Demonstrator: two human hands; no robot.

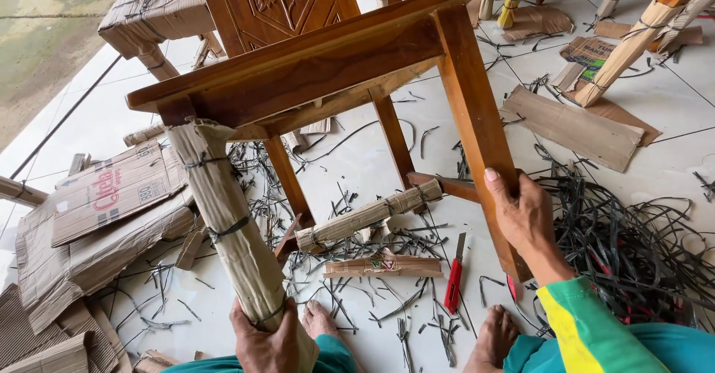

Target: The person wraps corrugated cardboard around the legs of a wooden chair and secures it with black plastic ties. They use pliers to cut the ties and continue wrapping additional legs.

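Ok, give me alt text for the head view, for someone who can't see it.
A person seated on a tiled floor steadies a tipped wooden chair: the left hand grips a leg wrapped in tied cardboard, the right hand grips a bare leg. A red utility knife, cardboard scraps and cut black strapping lie around their bare feet.

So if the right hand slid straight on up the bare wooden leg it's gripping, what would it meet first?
The right hand wraps the bare wooden leg, fingers pointing up along it. Going straight on, it would probably first meet the chair's seat frame, where the leg joins. Nothing else shows on that stretch of the leg.
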